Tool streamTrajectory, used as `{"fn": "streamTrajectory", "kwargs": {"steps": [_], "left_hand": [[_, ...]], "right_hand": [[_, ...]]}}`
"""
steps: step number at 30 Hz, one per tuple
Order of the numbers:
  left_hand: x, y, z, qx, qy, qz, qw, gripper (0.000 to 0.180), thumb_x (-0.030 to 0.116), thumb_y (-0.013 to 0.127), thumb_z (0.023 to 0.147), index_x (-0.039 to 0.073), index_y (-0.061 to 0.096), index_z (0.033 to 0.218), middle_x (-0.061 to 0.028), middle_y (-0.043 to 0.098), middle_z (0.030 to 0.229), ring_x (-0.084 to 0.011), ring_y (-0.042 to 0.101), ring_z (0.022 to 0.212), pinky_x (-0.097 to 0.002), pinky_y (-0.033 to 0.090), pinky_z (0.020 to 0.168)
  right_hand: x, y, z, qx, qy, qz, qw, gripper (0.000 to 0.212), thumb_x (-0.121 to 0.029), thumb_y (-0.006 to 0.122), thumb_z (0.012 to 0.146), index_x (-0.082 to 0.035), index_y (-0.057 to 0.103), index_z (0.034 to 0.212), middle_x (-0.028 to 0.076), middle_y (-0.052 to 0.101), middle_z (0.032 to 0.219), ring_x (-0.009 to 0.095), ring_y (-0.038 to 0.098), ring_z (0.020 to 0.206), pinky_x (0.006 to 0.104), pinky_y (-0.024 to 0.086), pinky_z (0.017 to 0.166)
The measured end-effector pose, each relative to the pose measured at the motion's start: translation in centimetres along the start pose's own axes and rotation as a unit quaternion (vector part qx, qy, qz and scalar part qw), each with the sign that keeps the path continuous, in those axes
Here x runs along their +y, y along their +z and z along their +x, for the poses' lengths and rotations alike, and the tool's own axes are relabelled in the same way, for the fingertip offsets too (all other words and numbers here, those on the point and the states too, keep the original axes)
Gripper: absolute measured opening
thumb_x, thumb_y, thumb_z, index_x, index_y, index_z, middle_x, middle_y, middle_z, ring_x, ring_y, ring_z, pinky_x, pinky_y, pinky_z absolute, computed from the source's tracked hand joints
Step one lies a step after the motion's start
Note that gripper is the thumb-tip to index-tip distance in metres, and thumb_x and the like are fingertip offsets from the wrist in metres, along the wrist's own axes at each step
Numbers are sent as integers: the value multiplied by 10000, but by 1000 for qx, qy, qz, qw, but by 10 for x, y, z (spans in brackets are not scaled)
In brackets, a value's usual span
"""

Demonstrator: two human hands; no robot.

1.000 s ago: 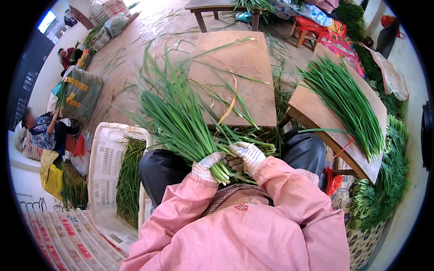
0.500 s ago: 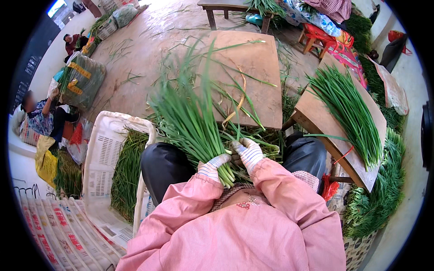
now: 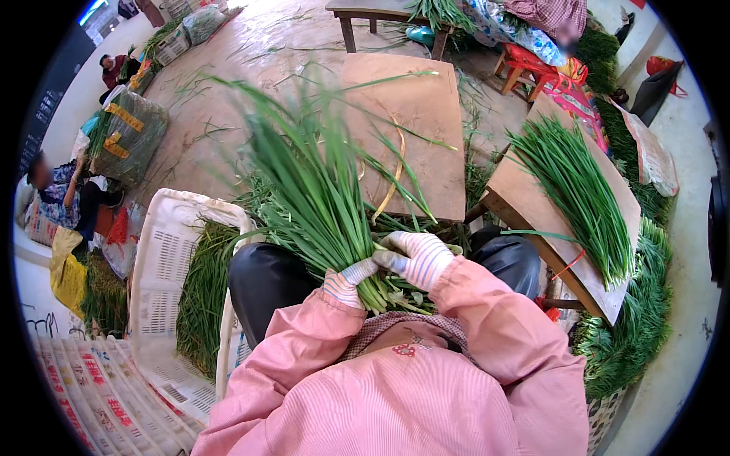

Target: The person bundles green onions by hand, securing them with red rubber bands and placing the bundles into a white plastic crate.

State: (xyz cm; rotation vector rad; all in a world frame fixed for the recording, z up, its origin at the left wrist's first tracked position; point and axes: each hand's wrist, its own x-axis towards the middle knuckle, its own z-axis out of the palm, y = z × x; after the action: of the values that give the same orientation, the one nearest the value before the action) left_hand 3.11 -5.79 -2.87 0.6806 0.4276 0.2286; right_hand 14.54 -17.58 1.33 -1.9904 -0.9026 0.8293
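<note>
A thick bundle of garlic chives (image 3: 319,201) fans up and leftward from my lap, its leaf tips blurred by motion. My left hand (image 3: 351,281), in a striped knit glove, is wrapped round the pale stem ends. Against the right side of these stems, my gloved right hand (image 3: 417,258) has its fingers bent and pressed together at the bundle; the fingertips are partly hidden. Loose stalks and a yellowed leaf (image 3: 397,171) lie on the wooden board (image 3: 437,106) in front of me. Under my hands, more trimmings show between my knees.
A neat pile of chives (image 3: 582,201) rests on a small wooden bench (image 3: 525,197) at my right. To my left stands a white plastic crate (image 3: 171,228) holding greens. Further chives (image 3: 639,304) are heaped along the right wall. Other people sit at the far left and far right.
My right hand has risen and moved left, from beside the trimmings to the stems in my left hand. The bundle's leaves have swung and spread leftward.
</note>
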Motion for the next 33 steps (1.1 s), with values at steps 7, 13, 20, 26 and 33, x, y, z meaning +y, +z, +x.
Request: {"fn": "streamTrajectory", "kwargs": {"steps": [7, 13, 20, 26, 33], "left_hand": [[33, -33, -2, 3, -14, -120, 993, 463, 138, 683, 729, -19, 508, 1129, -105, 629, 883, -223, 609, 648, -340, 539, 584], [34, -35, -9, 29, 8, -214, 976, 518, -2, 654, 734, 158, 492, 1200, -37, 607, 953, -188, 608, 792, -391, 550, 604], [-11, -32, -7, 22, -141, -260, 955, 379, 71, 700, 748, 119, 564, 1099, -39, 622, 887, -209, 606, 728, -396, 537, 647], [-13, -27, -23, 41, -151, -141, 978, 405, 319, 707, 771, 60, 585, 1057, -58, 624, 858, -220, 601, 749, -387, 525, 653], [23, -10, -15, 77, -83, -25, 993, 264, 98, 729, 698, 45, 607, 926, -81, 621, 804, -215, 602, 693, -345, 512, 628]], "right_hand": [[21, -46, -1, 194, 77, 249, 946, 297, -306, 554, 843, -23, 619, 909, 166, 617, 757, 287, 610, 653, 360, 473, 608], [31, -133, 0, 205, 288, 224, 908, 264, -301, 559, 821, -51, 585, 741, 72, 576, 596, 186, 564, 512, 300, 427, 428], [-20, -103, -8, 262, 80, 372, 887, 262, -321, 595, 833, -60, 607, 822, 52, 579, 619, 176, 564, 519, 299, 434, 446], [-4, 40, -46, -25, 50, 103, 993, 156, -195, 575, 858, -47, 623, 851, 62, 567, 669, 132, 531, 611, 288, 452, 584], [-24, 7, -5, -305, -43, 38, 951, 285, -288, 574, 860, -30, 604, 977, 165, 617, 827, 257, 591, 756, 337, 460, 724]]}}
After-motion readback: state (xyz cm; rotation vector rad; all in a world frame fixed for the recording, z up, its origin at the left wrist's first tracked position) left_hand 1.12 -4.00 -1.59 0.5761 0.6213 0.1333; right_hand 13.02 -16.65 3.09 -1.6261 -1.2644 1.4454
